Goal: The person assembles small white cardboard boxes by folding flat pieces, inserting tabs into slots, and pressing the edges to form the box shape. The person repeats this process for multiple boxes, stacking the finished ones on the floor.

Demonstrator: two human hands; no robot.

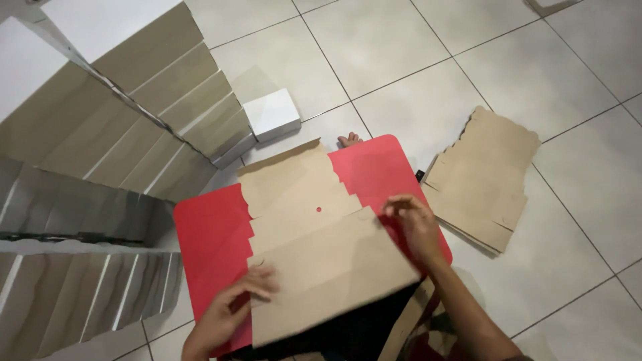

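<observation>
A flat brown cardboard box blank [314, 234] lies on a red board [207, 241] on the tiled floor. Its near flap is folded up toward me. My left hand [231, 311] pinches the blank's left edge near the fold. My right hand [414, 224] presses the right end of the same fold, fingers bent on the cardboard. A small hole shows in the middle of the blank.
A stack of unfolded brown blanks [481, 177] lies on the tiles to the right. Rows of folded boxes [134, 113] are piled at the left, with a white box [273, 113] at the end. Toes [349, 140] show beyond the board.
</observation>
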